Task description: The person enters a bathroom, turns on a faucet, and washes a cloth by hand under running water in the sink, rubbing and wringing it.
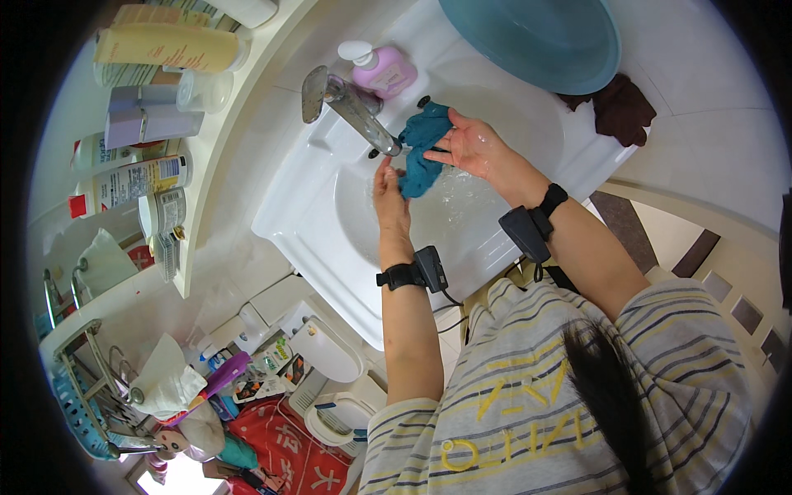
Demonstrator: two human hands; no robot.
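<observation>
A wet teal cloth [422, 167] hangs bunched under the spout of a chrome faucet [365, 117], above a white washbasin [346, 210]. My left hand [391, 198] grips its lower left end, fingertips just under the spout. My right hand [473, 145] is turned palm up and looks wet. Its thumb and fingers hold the cloth's upper right part, the fingers partly spread. Water splashes in the bowl below. Both wrists carry black strapped devices with cables.
A pink pump bottle [385, 71] stands behind the faucet. A blue-green plastic basin [544, 43] rests at the sink's right, beside a dark brown cloth [622, 111]. Bottles and jars line a white shelf [232, 130] at left. A toilet [334, 346] stands below left.
</observation>
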